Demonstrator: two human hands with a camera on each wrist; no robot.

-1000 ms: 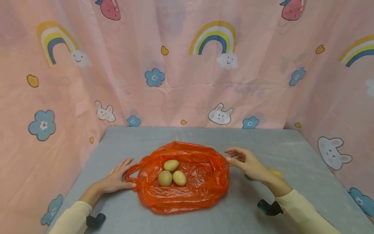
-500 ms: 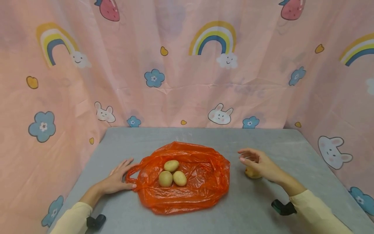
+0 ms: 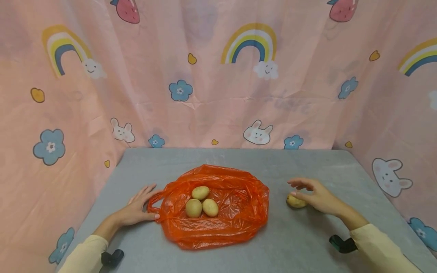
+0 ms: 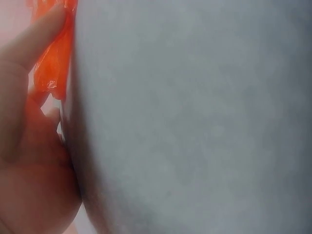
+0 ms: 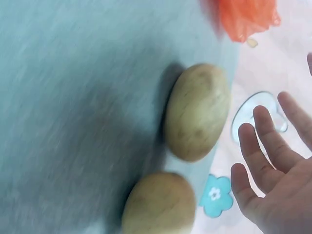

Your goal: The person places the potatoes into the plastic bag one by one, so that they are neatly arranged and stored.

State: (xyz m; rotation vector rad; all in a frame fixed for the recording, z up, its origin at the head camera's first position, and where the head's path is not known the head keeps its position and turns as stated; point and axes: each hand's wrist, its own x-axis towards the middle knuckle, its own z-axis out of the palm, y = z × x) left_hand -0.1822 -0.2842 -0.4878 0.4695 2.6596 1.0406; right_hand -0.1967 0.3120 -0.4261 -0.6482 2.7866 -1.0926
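Observation:
A red-orange plastic bag (image 3: 235,231) lies spread on the table with its mouth open upward. Three potatoes (image 3: 194,208) sit inside, toward its left. My left hand (image 3: 133,210) rests at the bag's left handle, fingers extended; in the left wrist view the thumb (image 4: 36,36) lies against the plastic. Right of the bag, my right hand (image 3: 317,198) hovers over a potato (image 3: 296,202) and holds nothing. The right wrist view shows this hand's fingers spread, apart from two potatoes, one whole (image 5: 197,112) and one cut by the frame's edge (image 5: 158,204).
The grey table (image 3: 239,157) is backed by a pink printed cloth (image 3: 211,113), which also hangs on both sides. Black wrist devices (image 3: 343,243) show below both forearms.
My right hand has moved right, away from the bag's right side, and come over the potato there, uncovering it. The left hand and the bag have stayed put.

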